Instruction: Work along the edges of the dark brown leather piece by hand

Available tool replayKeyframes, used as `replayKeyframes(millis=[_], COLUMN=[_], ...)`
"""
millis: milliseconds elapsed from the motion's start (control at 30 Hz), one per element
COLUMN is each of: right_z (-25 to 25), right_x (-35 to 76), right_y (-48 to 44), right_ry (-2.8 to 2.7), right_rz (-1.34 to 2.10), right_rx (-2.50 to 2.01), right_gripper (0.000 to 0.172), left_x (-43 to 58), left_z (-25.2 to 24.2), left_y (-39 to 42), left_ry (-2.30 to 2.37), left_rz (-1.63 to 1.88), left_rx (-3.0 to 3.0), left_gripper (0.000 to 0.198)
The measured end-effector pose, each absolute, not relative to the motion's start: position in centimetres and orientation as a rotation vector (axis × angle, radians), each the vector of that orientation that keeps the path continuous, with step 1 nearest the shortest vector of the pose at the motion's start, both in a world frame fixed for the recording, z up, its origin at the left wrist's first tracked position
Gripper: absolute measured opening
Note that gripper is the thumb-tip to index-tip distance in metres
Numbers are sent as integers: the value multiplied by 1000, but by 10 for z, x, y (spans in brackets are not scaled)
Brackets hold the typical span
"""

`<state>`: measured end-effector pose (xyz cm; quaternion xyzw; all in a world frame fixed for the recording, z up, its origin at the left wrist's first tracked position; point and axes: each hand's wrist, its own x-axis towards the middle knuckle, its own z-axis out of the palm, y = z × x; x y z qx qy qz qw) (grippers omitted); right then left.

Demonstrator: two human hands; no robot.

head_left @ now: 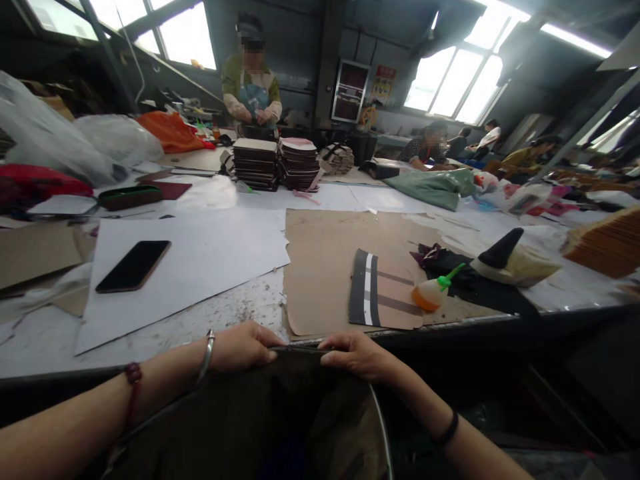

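At the table's front edge, my left hand (247,347) and my right hand (357,355) are closed, thumb against fingers, a short way apart. Both pinch the thin upper edge of a dark brown piece of material (295,387), which hangs down towards my lap. Whether it is cloth or leather, I cannot tell. Beyond my right hand lies a flat panel (385,290) with dark and white stripes, on a brown sheet of card (320,280). A squeeze bottle (429,293) of orange liquid with a green nozzle touches the panel's right side.
A phone (134,267) lies on white card (225,247) to the left. Stacks of dark-edged pieces (255,163) stand farther back, before a person (253,87) across the table. Right of the bottle are black cloth (480,287) and a black-and-cream object (515,260).
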<state>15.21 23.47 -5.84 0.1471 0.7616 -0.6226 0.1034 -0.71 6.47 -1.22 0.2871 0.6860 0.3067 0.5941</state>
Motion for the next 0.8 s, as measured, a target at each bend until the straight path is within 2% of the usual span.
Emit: replayKeyframes(millis=[333,800], right_z=[-50,-48], right_x=[143,139], right_y=[237,234], right_ry=[2517,2436], right_rz=[-1285,-1335], right_rx=[316,167], right_gripper=[20,22], left_x=[-4,-6], left_z=[-11,-16], left_y=[67,62], left_ry=[1603,1584], left_rz=[701,747], left_rx=[665,631], left_gripper=[39,40])
